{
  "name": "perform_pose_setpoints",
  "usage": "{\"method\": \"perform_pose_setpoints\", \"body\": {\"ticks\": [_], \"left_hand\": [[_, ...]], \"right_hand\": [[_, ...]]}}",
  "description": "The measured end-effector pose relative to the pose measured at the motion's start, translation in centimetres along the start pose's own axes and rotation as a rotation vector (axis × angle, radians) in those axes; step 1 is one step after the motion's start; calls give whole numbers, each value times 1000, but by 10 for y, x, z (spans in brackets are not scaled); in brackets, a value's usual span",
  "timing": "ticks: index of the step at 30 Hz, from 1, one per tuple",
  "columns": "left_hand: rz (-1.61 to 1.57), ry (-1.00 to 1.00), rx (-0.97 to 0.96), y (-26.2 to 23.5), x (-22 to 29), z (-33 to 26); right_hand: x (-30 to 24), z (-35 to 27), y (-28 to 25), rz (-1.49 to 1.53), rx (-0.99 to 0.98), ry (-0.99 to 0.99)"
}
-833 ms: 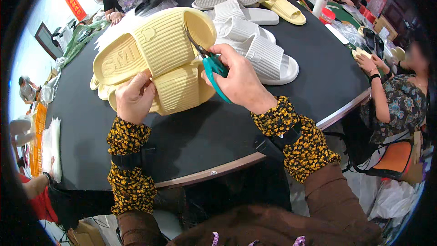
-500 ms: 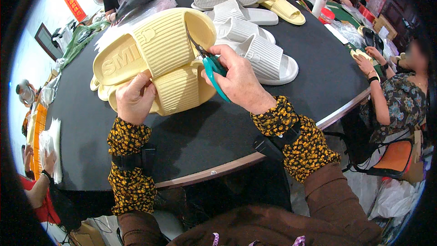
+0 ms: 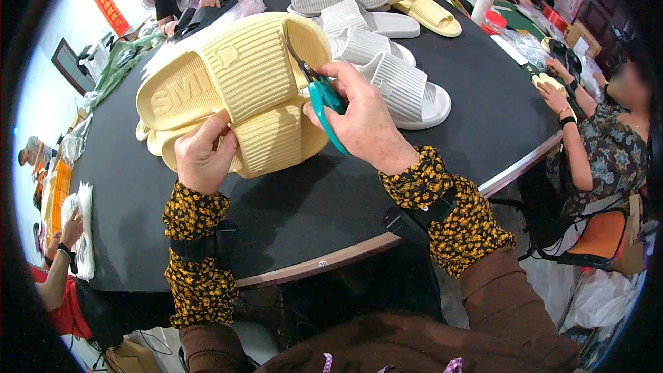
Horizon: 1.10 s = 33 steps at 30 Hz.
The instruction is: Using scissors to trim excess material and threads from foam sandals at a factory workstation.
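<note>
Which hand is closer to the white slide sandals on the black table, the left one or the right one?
Right. The right hand, holding teal scissors, is just beside the white slide sandals. The left hand grips the yellow slides, farther to the left.

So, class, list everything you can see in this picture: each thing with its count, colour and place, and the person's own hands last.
yellow slides: two, pale yellow, stacked on the table's near left
scissors: one, teal handles, tips at the top slide's strap edge
white slides: several, white, ribbed, middle of the table
far yellow slide: one, yellow, far side, beside an upturned white sole
table: one, black, round, pale rim
co-workers: several, seated around the table
orange chair: one, right
left hand: grips the lower yellow slide's near edge
right hand: holds the scissors
patterned sleeves: two, black and yellow
</note>
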<state>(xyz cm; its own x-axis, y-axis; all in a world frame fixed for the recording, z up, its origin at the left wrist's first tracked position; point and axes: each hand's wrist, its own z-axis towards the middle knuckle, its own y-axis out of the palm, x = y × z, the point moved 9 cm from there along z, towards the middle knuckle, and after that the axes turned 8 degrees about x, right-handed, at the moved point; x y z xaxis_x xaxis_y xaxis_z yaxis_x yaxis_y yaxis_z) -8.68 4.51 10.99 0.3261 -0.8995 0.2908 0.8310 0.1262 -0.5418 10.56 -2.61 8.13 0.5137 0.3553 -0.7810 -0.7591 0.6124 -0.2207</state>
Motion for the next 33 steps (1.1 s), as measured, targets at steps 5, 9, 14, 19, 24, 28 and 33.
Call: {"method": "perform_pose_setpoints", "body": {"ticks": [5,9,14,19,24,28,33], "left_hand": [[1,15,-12,4,6,3],[4,-1,16,1,1,2],[174,-98,71,-2,-12,2],[-117,-443,112,10,-71,-16],[-315,-596,124,21,-96,-26],[-222,-560,162,12,-107,-28],[-429,-695,110,14,-89,-19]], "right_hand": [[2,2,-4,9,-3,-12],[2,2,2,145,-22,34],[6,0,4,209,-14,67],[7,-3,1,213,22,90],[10,-3,3,206,22,175],[11,-4,8,170,6,183],[19,-4,5,180,-3,204]]}}
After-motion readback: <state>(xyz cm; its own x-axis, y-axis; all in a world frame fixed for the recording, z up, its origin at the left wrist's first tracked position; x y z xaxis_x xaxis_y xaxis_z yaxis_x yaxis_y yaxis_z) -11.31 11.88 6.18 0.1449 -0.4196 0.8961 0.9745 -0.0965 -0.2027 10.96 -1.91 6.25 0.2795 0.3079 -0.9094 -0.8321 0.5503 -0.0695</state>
